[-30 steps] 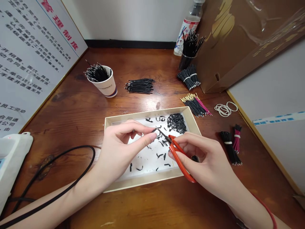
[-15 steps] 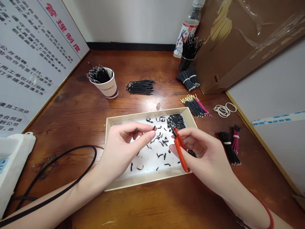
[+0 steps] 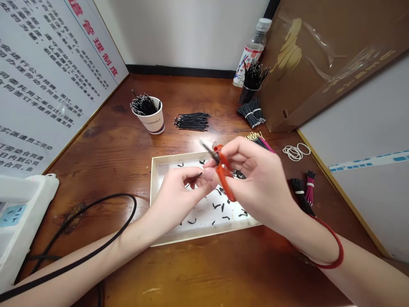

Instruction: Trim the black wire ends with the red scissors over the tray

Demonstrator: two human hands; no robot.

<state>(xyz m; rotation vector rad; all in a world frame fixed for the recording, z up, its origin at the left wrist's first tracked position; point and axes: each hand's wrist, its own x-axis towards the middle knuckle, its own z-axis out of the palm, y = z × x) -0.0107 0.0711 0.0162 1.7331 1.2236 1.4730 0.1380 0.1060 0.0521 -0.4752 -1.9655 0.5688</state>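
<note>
My left hand (image 3: pixel 175 196) pinches a short black wire (image 3: pixel 198 175) above the shallow box, with part of it hidden among the fingers. In my right hand (image 3: pixel 262 183) are red-handled cutters (image 3: pixel 226 182), their dark jaws pointing up and left, slightly blurred. The fingertips of both hands meet near the wire; which of them grips it is partly hidden. Below, the cream box (image 3: pixel 154 183) with a white bottom holds scattered black scraps (image 3: pixel 220 207). A denser heap of scraps (image 3: pixel 238 174) shows partly behind my right hand.
Behind the box stand a paper cup of black wires (image 3: pixel 153 121) and a loose wire pile (image 3: pixel 191 121). Toward the right are a dark cup (image 3: pixel 247 94), a bottle (image 3: pixel 252 53), tied bundles (image 3: pixel 252 111), rubber bands (image 3: pixel 295 152) and a carton (image 3: pixel 306 64). A black cable (image 3: pixel 105 243) crosses my left forearm.
My right hand has moved left and up with the cutters, bringing its fingertips to my left hand. The cutters' jaws have swung further left. The whole view has shifted slightly.
</note>
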